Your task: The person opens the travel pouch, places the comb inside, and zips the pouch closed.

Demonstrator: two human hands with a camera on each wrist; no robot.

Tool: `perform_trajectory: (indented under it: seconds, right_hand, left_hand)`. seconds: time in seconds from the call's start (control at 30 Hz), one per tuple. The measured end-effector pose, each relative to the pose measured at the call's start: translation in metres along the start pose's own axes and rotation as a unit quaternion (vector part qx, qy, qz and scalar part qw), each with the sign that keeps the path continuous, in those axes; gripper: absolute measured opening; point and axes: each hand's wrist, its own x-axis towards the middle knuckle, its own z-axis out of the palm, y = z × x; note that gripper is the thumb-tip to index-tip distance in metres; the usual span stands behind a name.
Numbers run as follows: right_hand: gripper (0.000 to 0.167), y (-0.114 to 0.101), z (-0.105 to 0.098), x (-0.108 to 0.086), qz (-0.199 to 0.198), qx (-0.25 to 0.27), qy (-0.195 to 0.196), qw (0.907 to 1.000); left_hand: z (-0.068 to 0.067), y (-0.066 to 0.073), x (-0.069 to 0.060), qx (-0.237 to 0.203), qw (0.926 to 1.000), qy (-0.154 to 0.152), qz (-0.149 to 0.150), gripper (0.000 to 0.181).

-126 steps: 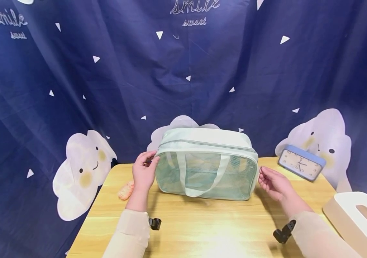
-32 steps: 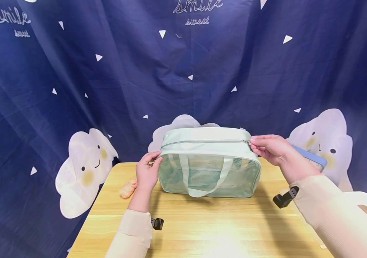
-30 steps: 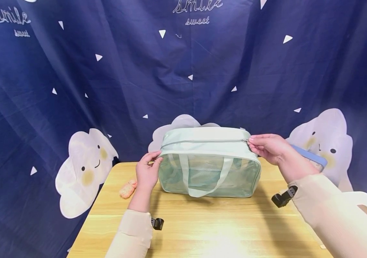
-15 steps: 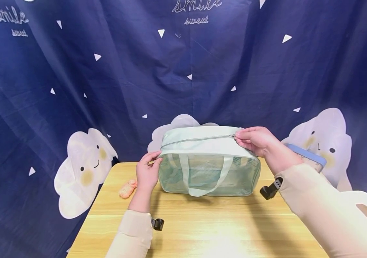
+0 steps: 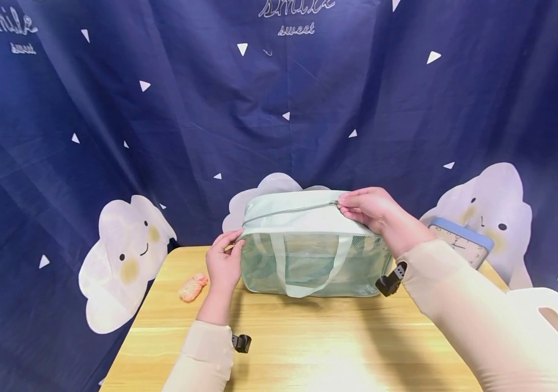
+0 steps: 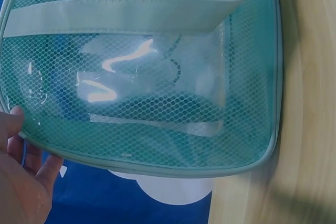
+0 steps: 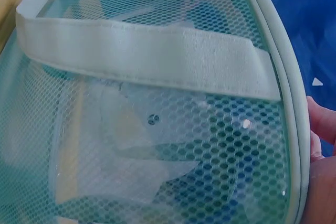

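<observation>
Being pinched in the right hand (image 5: 369, 209), thumb and fingertips drawn together, is the metal zip pull (image 5: 334, 203) of a mint-green, see-through bag (image 5: 304, 264). By the left hand (image 5: 224, 262), the bag's top left corner is being gripped, thumb on the near face and fingers curled behind the edge.

The bag is being supported upright on a wooden bench (image 5: 284, 337), between the hands, its long axis being set left to right. Along its top, the zip (image 5: 289, 210) is being stretched from the right hand's pinch leftward to the corner being held; the pull is nearer the right hand. Whether the zip is parted cannot be told. Nothing is being seen lying across it.

Down the front, a strap handle (image 5: 280, 261) is being hung in a loop, below the zip's line. Further left, near the left wrist but apart, a peach bundle (image 5: 193, 287) is being carried by the bench. Rightward, a blue clock (image 5: 462, 243) is being partly hidden by the right sleeve (image 5: 460, 294), and a white slotted box (image 5: 526, 300) is being cut off by the view's edge. Behind, a navy curtain (image 5: 210, 109) is being hung.
</observation>
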Motion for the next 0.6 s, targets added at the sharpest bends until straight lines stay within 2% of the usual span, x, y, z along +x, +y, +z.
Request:
perform_trajectory:
  seconds: [0.17,0.27,0.37,0.5,0.6]
  right_hand:
    - [0.01,-0.001,0.009,0.005,0.004,-0.009,0.003,0.9999]
    - [0.016,-0.002,0.014,0.008,0.006,-0.017,0.007,0.9998]
    - [0.02,-0.002,0.019,0.01,0.009,-0.021,0.009,0.9997]
    - [0.011,-0.002,0.027,0.012,0.01,-0.02,0.002,0.9997]
    - [0.011,-0.001,0.033,0.013,0.011,-0.017,-0.004,0.9998]
  left_hand:
    - [0.003,0.001,-0.003,0.002,0.9998,0.021,0.006,0.024]
    - [0.004,0.002,-0.004,0.0,0.9996,0.028,0.009,0.024]
    - [0.004,0.003,-0.004,-0.006,0.9994,0.032,0.009,0.024]
    - [0.005,0.002,-0.005,-0.016,0.9993,0.029,0.015,0.025]
    - [0.005,0.001,-0.006,-0.019,0.9994,0.024,0.013,0.025]
